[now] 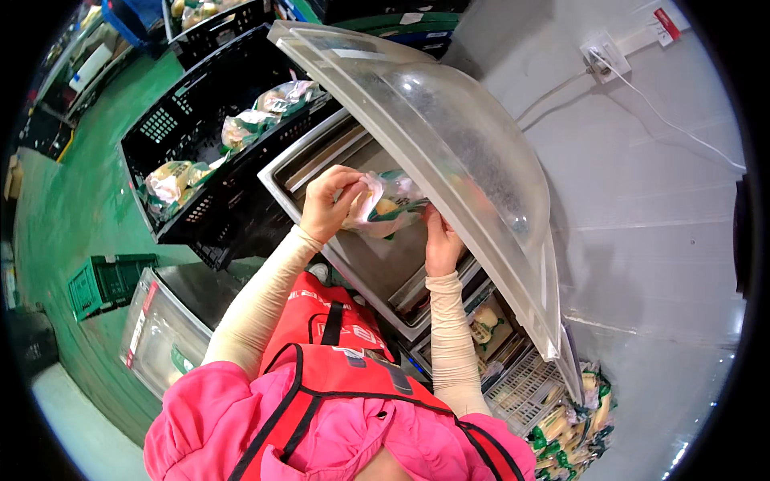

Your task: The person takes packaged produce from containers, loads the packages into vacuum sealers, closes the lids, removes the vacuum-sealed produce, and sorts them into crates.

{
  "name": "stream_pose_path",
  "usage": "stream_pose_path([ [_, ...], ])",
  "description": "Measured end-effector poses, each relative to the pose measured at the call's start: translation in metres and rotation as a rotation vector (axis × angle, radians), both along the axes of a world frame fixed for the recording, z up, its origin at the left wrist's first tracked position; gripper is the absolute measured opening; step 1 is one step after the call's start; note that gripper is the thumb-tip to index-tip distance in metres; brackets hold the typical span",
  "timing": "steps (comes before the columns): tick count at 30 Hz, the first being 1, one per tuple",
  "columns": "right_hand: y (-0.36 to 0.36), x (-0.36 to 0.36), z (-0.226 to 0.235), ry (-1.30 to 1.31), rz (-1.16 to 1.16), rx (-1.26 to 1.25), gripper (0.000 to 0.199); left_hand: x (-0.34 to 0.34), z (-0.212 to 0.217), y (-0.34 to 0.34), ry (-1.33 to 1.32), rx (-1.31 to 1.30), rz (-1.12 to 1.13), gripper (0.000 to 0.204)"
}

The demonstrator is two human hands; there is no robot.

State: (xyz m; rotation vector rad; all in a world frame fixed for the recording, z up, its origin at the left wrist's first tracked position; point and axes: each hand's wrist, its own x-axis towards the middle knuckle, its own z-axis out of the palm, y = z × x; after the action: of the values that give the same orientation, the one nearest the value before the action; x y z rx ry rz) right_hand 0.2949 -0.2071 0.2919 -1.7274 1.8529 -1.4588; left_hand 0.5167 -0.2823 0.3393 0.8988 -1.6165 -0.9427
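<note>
A clear plastic bag (383,210) with green and white print and something pale yellow inside hangs between my two hands. My left hand (327,200) pinches its upper left side, fingers closed on the film. On the other side my right hand (441,240) grips the bag's right edge, partly under the lid. Below the bag is the metal bed of a vacuum sealing machine (377,268). Its domed clear lid (457,136) stands raised, tilted to the right. What exactly the bag contains is hard to make out.
At the left stands a black crate (200,112) holding several filled bags (250,124). A second machine's clear lid (152,329) and a green crate (112,280) are lower left. Lower right, a white basket (521,393) stands beside piled packages (573,433). A cable runs from a wall socket (603,62).
</note>
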Motion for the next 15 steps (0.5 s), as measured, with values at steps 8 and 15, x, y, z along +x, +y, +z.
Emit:
stream_pose_path([
  [8, 0.015, -0.008, 0.025, -0.432, 0.031, -0.150, 0.029, 0.014, 0.005, 0.039, 0.353, 0.342, 0.130, 0.008],
  [15, -0.045, -0.009, 0.034, -0.549, 0.048, 0.099, 0.022, -0.018, -0.028, 0.044, 0.585, 0.447, 0.382, 0.015],
])
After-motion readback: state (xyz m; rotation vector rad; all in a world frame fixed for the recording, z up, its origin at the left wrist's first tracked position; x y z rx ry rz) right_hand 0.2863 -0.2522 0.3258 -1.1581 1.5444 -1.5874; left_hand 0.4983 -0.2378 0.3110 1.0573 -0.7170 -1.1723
